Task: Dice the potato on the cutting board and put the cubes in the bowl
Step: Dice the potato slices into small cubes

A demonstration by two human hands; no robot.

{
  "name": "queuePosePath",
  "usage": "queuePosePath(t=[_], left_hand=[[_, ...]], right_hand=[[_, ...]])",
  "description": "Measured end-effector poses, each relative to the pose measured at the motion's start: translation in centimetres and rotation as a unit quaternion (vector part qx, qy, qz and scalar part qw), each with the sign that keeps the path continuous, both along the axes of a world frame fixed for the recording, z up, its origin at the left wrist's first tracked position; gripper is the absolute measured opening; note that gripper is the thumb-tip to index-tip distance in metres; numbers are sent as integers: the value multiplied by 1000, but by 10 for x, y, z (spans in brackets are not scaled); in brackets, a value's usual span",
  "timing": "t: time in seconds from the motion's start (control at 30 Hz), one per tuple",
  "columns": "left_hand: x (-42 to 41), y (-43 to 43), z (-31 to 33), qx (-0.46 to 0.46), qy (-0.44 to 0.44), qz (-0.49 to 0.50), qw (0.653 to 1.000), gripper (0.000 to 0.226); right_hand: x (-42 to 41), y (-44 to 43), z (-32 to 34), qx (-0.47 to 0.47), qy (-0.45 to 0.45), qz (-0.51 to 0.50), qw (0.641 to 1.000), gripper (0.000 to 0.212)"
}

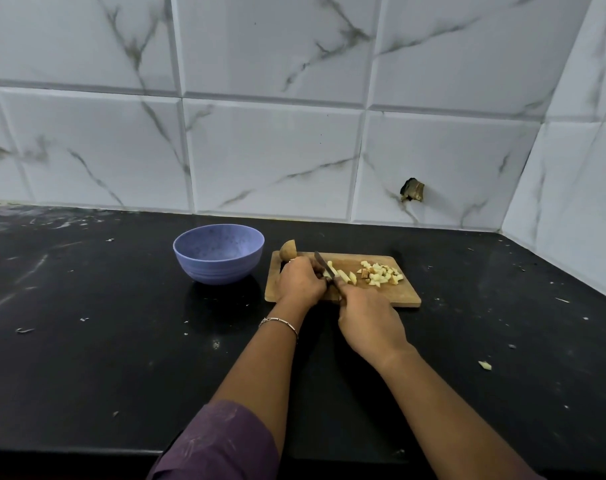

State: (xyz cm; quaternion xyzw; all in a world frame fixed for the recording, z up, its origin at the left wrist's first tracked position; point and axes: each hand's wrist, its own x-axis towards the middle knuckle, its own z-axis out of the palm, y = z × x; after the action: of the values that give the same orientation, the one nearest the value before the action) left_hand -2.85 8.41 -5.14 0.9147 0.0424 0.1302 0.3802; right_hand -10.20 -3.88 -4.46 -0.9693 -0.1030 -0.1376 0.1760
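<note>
Currently mid-dice: left hand curls down on the potato strips at the middle of the cutting board, and right hand grips the knife, blade angled across them. Cubes are piled toward the board's right end, an uncut potato half sits at its far-left corner, and the bowl stands on the desk just left of the board, apparently empty. Next likely needs crosswise chops through the strips, fingertips tucked back, before anything goes to the bowl.
</note>
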Motion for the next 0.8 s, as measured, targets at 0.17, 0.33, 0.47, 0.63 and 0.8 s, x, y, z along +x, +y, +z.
queuePosePath(t=[0.17, 0.33, 0.47, 0.63, 0.8], left_hand=[[1, -1, 0, 10, -2, 15, 1000, 18], [0, -1, 3, 3, -2, 3, 1000, 25], [-5, -1, 6, 7, -36, 18, 999, 42], [-17, -5, 12, 112, -107, 2, 988, 34], [-18, -6, 7, 175, -90, -23, 980, 35]], right_hand=[[-9, -7, 1, 21, -25, -7, 999, 57], [-8, -7, 4, 22, -52, -29, 998, 54], [-9, -7, 5, 3, -58, -39, 998, 28], [-10, -8, 5, -10, -75, -49, 996, 11], [-10, -9, 4, -24, -88, -49, 995, 9]])
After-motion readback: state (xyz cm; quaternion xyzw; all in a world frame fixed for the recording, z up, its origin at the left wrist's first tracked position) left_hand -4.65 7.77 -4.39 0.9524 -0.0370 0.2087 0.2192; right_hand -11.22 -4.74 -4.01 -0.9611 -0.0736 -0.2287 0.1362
